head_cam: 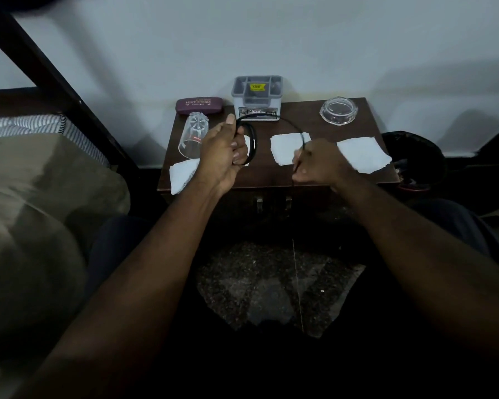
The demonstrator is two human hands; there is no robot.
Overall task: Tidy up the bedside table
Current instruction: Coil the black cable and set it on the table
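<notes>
Left grip (pixel 222 152) clamped on coiled cable (pixel 253 144), right grip (pixel 320 165) clamped on its tail; maroon "OPTICALS" case (pixel 199 106).

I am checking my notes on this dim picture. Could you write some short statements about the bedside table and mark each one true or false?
1. The left hand holds a coil of black cable. True.
2. The drinking glass stands upright. False: it lies on its side.
3. The glass ashtray sits at the back right of the table. True.
4. The right hand is empty. False: it pinches the black cable.
5. The purple case lies open. False: it is closed.
</notes>
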